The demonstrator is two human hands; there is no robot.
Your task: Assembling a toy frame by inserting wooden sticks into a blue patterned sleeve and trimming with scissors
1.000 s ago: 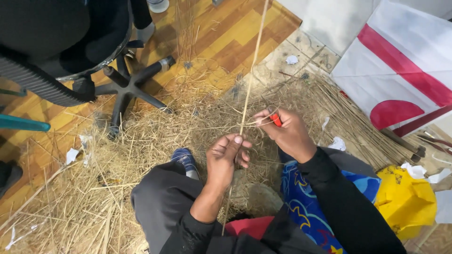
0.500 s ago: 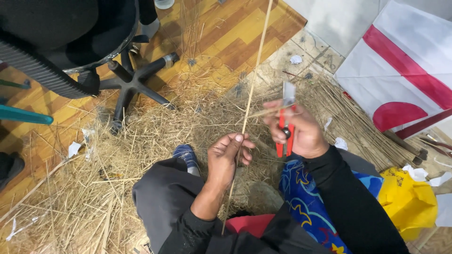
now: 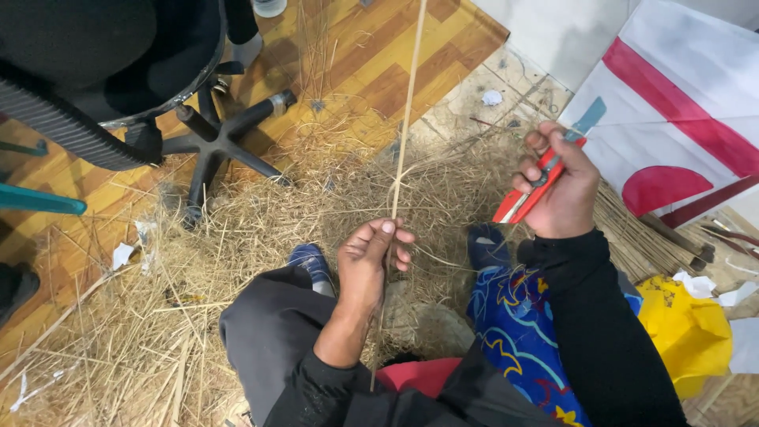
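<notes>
Splitting a thin stick over a bed of straw

Left hand (image 3: 368,265) pinched around one long pale stick (image 3: 403,134), held upright above the straw pile (image 3: 237,261); right hand (image 3: 557,190) clenched on one red utility knife (image 3: 545,170), blade out, lifted clear. Best kept: blade angled away from the fingers, stick steady, light strokes. One office chair (image 3: 118,71) behind.
</notes>
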